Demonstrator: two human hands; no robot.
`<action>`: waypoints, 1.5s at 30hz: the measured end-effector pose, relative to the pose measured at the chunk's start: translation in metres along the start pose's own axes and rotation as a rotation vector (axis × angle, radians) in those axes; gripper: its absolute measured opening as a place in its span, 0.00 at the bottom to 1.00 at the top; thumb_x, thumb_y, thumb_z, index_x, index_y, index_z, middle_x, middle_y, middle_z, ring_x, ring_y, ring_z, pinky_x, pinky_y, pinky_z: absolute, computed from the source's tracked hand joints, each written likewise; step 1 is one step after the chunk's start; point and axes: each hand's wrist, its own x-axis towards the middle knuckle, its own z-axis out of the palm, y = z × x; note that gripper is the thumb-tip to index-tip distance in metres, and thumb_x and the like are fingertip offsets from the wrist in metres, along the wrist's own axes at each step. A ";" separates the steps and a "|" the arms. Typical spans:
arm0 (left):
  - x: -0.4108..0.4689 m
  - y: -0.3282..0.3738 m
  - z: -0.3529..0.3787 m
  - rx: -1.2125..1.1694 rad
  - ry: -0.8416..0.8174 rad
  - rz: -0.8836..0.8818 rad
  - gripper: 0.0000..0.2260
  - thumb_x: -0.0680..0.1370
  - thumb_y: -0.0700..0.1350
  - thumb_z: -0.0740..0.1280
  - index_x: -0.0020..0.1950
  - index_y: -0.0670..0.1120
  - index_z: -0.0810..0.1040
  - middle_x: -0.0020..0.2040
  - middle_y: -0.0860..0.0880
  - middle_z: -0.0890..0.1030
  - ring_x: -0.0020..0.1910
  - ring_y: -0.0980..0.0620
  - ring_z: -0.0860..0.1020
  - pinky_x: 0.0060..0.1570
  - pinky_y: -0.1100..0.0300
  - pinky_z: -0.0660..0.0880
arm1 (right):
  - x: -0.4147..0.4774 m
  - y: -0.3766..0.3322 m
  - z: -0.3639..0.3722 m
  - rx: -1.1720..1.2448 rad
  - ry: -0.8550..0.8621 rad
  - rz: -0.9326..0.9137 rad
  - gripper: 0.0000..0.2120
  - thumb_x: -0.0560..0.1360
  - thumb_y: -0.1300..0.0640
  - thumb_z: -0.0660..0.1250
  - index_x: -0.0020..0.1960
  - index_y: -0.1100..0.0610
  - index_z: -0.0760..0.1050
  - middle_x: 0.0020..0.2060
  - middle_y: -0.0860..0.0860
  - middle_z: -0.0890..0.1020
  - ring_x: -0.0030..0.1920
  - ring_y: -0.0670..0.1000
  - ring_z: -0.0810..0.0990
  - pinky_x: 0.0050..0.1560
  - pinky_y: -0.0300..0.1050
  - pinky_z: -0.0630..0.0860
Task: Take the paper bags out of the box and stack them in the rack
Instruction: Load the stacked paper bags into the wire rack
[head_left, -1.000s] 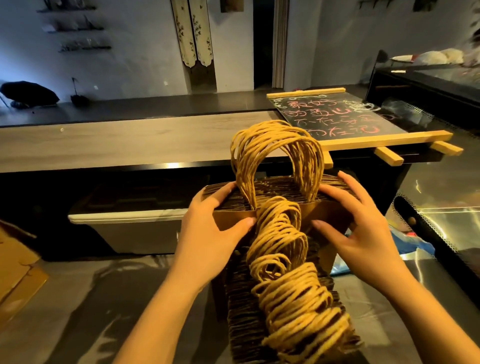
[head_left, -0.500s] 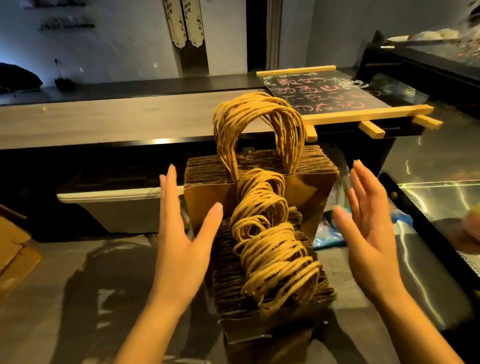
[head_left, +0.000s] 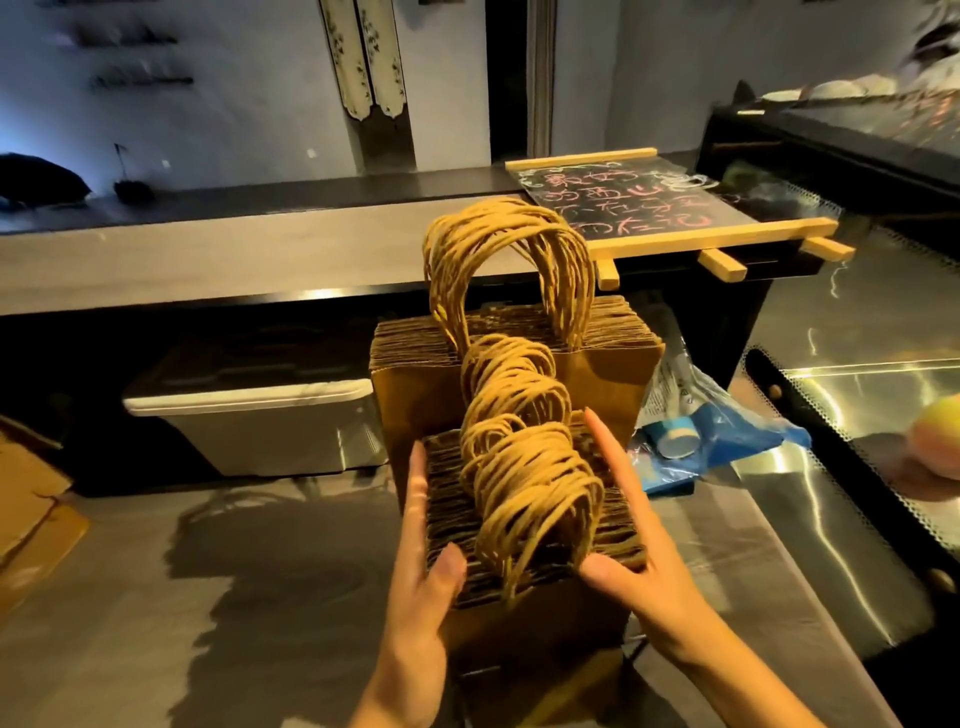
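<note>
Because the near bundle of brown twisted-handle paper bags looks uneven, left hand and right hand press its sides, fingers straight.

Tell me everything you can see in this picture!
rear bags: one bundle, brown, upright in the middle, handles up
front bags: one bundle, brown, against the rear bags, between the hands
counter: one, grey-brown, behind the bags
chalkboard: one, black with a pale wood frame, on the counter at right
tub: one, grey with a white lid, below the counter at left
wrapper: one, blue, right of the bags
cardboard: one piece, brown, left edge
scrolls: two, pale, on the back wall
left hand: one, presses the front bags' left side
right hand: one, presses their right side
</note>
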 end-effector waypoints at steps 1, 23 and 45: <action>0.002 0.001 0.001 0.005 -0.022 0.005 0.51 0.49 0.66 0.78 0.68 0.55 0.62 0.72 0.50 0.66 0.71 0.48 0.67 0.70 0.40 0.60 | -0.001 0.000 -0.001 -0.015 0.020 -0.009 0.48 0.60 0.30 0.71 0.74 0.40 0.56 0.67 0.31 0.68 0.68 0.37 0.67 0.60 0.27 0.66; -0.041 -0.061 -0.036 0.517 0.024 -0.234 0.55 0.53 0.80 0.63 0.74 0.55 0.58 0.70 0.55 0.69 0.67 0.59 0.68 0.62 0.69 0.65 | -0.047 0.069 -0.004 -0.297 0.215 0.277 0.48 0.50 0.27 0.74 0.57 0.59 0.74 0.48 0.39 0.82 0.52 0.35 0.78 0.52 0.32 0.75; -0.037 -0.038 -0.048 0.532 0.068 -0.185 0.29 0.69 0.54 0.73 0.66 0.50 0.67 0.55 0.57 0.77 0.59 0.55 0.76 0.46 0.78 0.70 | -0.045 0.052 0.028 -0.326 0.259 0.093 0.54 0.60 0.35 0.76 0.76 0.43 0.50 0.74 0.46 0.62 0.74 0.46 0.61 0.73 0.53 0.62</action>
